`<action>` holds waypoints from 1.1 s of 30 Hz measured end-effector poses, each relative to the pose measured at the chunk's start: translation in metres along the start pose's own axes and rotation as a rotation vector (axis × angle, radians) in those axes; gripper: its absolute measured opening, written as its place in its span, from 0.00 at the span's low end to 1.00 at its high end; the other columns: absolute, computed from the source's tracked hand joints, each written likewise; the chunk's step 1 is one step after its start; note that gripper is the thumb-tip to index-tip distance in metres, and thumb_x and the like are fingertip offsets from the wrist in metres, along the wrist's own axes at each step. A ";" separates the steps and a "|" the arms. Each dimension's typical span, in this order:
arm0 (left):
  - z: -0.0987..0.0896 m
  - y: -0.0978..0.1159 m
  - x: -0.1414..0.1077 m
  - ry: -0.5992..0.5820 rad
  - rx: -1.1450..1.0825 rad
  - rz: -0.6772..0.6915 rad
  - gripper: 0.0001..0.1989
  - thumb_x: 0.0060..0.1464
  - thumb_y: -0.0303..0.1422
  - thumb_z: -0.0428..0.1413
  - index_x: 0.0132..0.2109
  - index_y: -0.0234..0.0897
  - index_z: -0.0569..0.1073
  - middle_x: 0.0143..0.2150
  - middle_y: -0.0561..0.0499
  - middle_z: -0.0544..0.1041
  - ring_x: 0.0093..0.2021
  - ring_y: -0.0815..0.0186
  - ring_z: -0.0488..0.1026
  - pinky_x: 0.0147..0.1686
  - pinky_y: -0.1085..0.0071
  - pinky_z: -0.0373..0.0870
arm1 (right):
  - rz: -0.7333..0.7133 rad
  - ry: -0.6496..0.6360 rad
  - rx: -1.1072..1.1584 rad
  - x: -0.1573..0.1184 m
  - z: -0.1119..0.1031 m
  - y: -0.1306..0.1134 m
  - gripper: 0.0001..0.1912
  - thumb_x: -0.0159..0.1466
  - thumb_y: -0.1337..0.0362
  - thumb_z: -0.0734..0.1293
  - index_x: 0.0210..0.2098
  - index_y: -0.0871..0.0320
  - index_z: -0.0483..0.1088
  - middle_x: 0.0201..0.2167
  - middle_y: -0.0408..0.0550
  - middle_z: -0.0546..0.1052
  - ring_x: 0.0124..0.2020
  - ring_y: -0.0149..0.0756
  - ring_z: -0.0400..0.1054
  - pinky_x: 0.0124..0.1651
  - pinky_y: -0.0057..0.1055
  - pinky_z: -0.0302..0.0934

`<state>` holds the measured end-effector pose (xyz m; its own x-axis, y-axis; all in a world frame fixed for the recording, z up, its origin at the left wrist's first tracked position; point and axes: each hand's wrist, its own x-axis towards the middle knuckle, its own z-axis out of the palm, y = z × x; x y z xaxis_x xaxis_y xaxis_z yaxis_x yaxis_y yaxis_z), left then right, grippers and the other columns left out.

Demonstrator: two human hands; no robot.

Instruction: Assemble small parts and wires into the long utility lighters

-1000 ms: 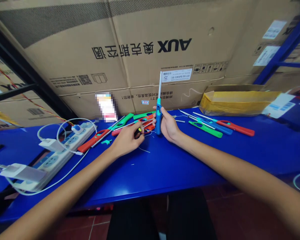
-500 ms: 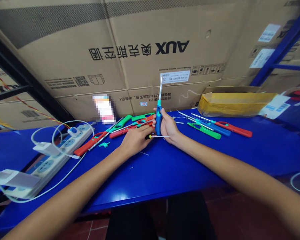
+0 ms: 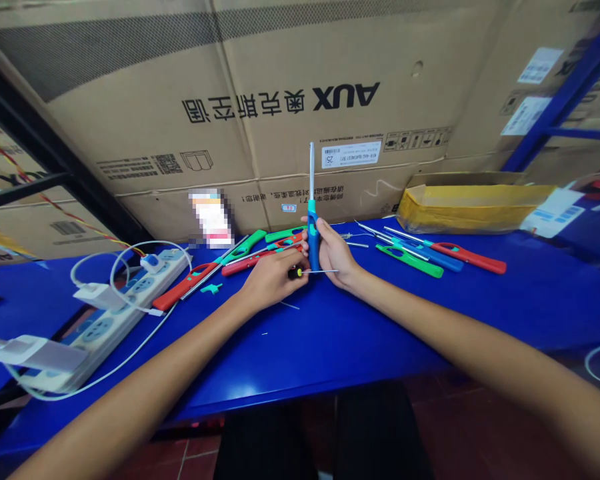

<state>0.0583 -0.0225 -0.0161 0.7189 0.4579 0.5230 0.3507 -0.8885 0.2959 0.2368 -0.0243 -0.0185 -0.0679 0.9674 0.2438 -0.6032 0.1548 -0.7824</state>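
Note:
My right hand (image 3: 336, 255) is closed around a blue long-necked gas lighter (image 3: 314, 250), its metal tube pointing up. My left hand (image 3: 273, 279) grips a small screwdriver (image 3: 300, 273) with a black and yellow handle. The screwdriver's thin shaft lies level across the lighter's lower end and points right; I cannot tell whether it touches. Some left fingers are hidden behind the hand. Behind my left hand lie a red lighter (image 3: 236, 267) and green lighter parts (image 3: 286, 233). A loose green trigger piece (image 3: 211, 289) rests left of the hand.
On the right lie a green lighter body (image 3: 411, 261), a blue lighter (image 3: 443, 259) and a red lighter (image 3: 475, 259). A yellow-taped box (image 3: 475, 208) stands behind them. At left are a power strip (image 3: 113, 320) with cables and a phone (image 3: 211, 219) leaning on the carton (image 3: 280, 133).
The blue lighter has shifted slightly left and now stands more upright. Both hands keep their grips. The whole view has moved a little.

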 end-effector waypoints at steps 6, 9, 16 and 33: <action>0.001 0.004 0.000 0.005 -0.040 -0.059 0.04 0.60 0.25 0.59 0.39 0.38 0.73 0.39 0.51 0.80 0.36 0.64 0.77 0.39 0.69 0.71 | 0.004 0.026 0.023 0.000 0.001 0.001 0.16 0.72 0.49 0.70 0.50 0.53 0.74 0.31 0.40 0.73 0.30 0.31 0.68 0.35 0.29 0.65; 0.000 0.007 0.000 -0.003 -0.026 -0.096 0.04 0.60 0.25 0.59 0.39 0.38 0.73 0.40 0.50 0.80 0.37 0.63 0.77 0.40 0.69 0.71 | -0.009 0.031 0.013 0.001 -0.001 0.000 0.15 0.72 0.49 0.69 0.50 0.53 0.74 0.32 0.40 0.73 0.30 0.31 0.68 0.34 0.30 0.65; -0.002 0.005 0.001 -0.027 -0.032 -0.116 0.02 0.62 0.27 0.58 0.39 0.38 0.73 0.39 0.51 0.81 0.36 0.64 0.76 0.40 0.69 0.70 | -0.005 0.055 -0.007 0.001 -0.005 -0.004 0.16 0.73 0.48 0.68 0.50 0.53 0.74 0.33 0.41 0.73 0.31 0.31 0.68 0.35 0.30 0.65; -0.006 0.001 0.004 0.022 -0.203 -0.286 0.14 0.70 0.39 0.56 0.36 0.36 0.75 0.30 0.55 0.76 0.28 0.68 0.67 0.31 0.71 0.60 | 0.015 0.045 0.009 0.000 -0.004 -0.003 0.16 0.73 0.48 0.66 0.50 0.53 0.73 0.33 0.42 0.72 0.31 0.33 0.66 0.35 0.32 0.64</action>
<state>0.0577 -0.0211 -0.0093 0.5950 0.6897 0.4127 0.4077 -0.7015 0.5845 0.2415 -0.0236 -0.0184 -0.0419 0.9777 0.2057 -0.6093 0.1382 -0.7808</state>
